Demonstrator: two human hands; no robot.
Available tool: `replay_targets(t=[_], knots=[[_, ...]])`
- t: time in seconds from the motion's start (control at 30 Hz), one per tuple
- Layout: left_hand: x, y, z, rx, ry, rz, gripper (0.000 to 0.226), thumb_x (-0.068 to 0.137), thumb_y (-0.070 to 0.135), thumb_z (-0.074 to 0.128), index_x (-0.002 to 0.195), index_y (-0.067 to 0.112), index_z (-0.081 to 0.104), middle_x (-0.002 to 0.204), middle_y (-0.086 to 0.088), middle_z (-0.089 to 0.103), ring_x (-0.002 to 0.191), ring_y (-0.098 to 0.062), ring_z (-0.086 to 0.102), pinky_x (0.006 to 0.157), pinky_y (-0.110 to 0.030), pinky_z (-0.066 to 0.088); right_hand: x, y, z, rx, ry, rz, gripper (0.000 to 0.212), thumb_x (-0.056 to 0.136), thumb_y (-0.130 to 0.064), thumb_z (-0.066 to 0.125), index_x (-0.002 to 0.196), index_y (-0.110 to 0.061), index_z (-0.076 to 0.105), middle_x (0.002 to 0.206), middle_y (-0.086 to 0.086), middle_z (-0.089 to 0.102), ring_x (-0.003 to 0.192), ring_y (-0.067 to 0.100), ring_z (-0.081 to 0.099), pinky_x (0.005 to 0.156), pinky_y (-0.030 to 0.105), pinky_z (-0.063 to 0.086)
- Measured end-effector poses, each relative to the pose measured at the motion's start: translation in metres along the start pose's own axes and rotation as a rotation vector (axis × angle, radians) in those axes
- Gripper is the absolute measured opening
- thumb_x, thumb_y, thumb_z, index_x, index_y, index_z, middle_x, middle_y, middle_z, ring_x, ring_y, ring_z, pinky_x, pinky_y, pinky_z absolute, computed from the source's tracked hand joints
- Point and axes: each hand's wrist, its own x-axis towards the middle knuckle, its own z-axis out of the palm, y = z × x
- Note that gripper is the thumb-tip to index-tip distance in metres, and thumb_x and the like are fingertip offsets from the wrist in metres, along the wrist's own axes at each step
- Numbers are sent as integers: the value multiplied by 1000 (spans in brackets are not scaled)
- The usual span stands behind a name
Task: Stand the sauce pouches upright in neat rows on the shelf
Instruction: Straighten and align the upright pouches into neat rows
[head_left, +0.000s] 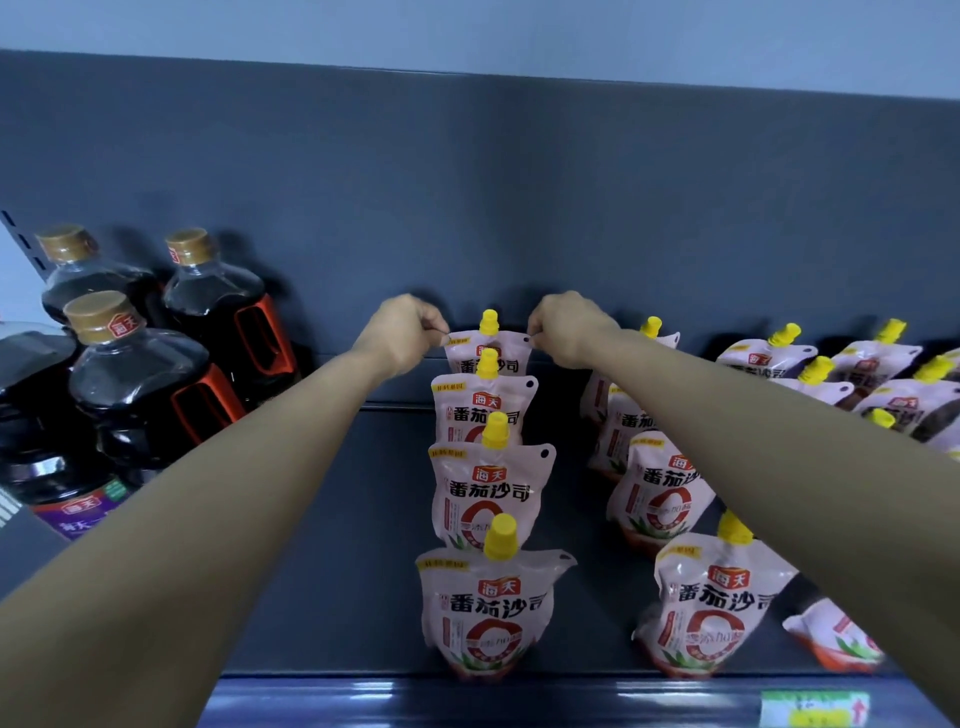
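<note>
Sauce pouches (491, 488), upright, centre row on shelf (332, 571).
Nearest me, front pouch (491, 608) stands at the shelf edge; farthest back, I see rearmost pouch (488, 356) pinched at its top corners by my left hand (402, 327) and right hand (566, 327).

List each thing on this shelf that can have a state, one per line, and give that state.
rearmost pouch: upright, top corners pinched by both hands
left hand: pinches one top corner
right hand: pinches the other top corner
three pouches in front of it: upright, capped
fallen pouch: lying down, front right
soy sauce bottles: upright, capped
</note>
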Motion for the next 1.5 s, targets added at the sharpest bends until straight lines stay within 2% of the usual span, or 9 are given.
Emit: replay_targets(t=[0.4, 0.63, 0.77, 0.9, 1.0, 1.13, 1.23, 1.37, 1.5], knots=[[4, -5, 2, 49, 37, -30, 21, 88, 6, 55, 74, 17, 65, 82, -5, 65, 82, -20, 58, 81, -32, 49, 6, -5, 0, 8, -31, 7, 24, 92, -9, 53, 110, -11, 69, 117, 15, 64, 105, 35, 61, 83, 35, 51], [-15, 5, -15, 33, 76, 13, 7, 85, 7, 61, 87, 11, 66, 89, -3, 65, 88, -19, 59, 85, -28, 46, -12, -8, -15, -43, 31, -38, 25, 89, -4, 52, 108, -9, 68, 115, 14, 64, 102, 35, 62, 73, 31, 47], [-42, 28, -30, 35, 39, 114, 7, 85, 7, 62, 89, 7, 68, 86, -3, 66, 84, -16, 60, 82, -26, 46, -34, -17, -36, 17, 9, -145, 21, 89, -10, 53, 98, -12, 72, 108, 11, 70, 101, 32, 63, 85, 36, 54], [-78, 50, -43, -20, -75, 153, 6, 84, 9, 65, 86, 5, 69, 68, -2, 63, 64, -9, 57, 71, -22, 49, -76, -26, -55, 93, -121, -256, 19, 88, -7, 54, 91, -10, 73, 74, 0, 67, 77, 18, 64, 74, 25, 50], [-106, 61, -50, -37, -237, 149, 9, 83, 14, 68, 85, 5, 70, 65, -1, 63, 56, -2, 57, 64, -16, 50, -104, -31, -61, 79, -307, -269, 16, 88, -5, 57, 92, -8, 72, 77, 3, 71, 67, 13, 66, 65, 20, 49], [-141, 70, -55, -2, -515, 70, 21, 75, 25, 73, 89, 10, 72, 76, 0, 70, 67, -5, 64, 67, -15, 53, -132, -40, -62, 23, -611, -229, 21, 88, -5, 60, 106, -7, 69, 84, 2, 70, 74, 13, 67, 71, 22, 54], [-161, 71, -52, 81, -685, 25, 23, 73, 22, 75, 95, 13, 73, 92, -5, 74, 82, -11, 66, 80, -22, 54, -148, -42, -58, -3, -740, -205, 26, 86, -12, 66, 112, -10, 67, 80, -5, 68, 79, 12, 67, 72, 22, 54], [-176, 71, -40, 224, -697, 40, 20, 73, 17, 77, 92, 17, 72, 90, 1, 72, 81, -8, 63, 89, -28, 51, -165, -46, -45, -29, -738, -220, 5, 86, -14, 67, 86, -19, 65, 74, -6, 65, 76, 12, 65, 69, 21, 52], [-179, 71, -34, 261, -648, 61, 12, 77, 10, 73, 86, 18, 73, 79, 7, 68, 77, -9, 60, 84, -27, 50, -172, -48, -37, -41, -660, -231, 17, 91, -7, 58, 77, -16, 62, 72, -4, 63, 70, 8, 62, 64, 17, 49]])
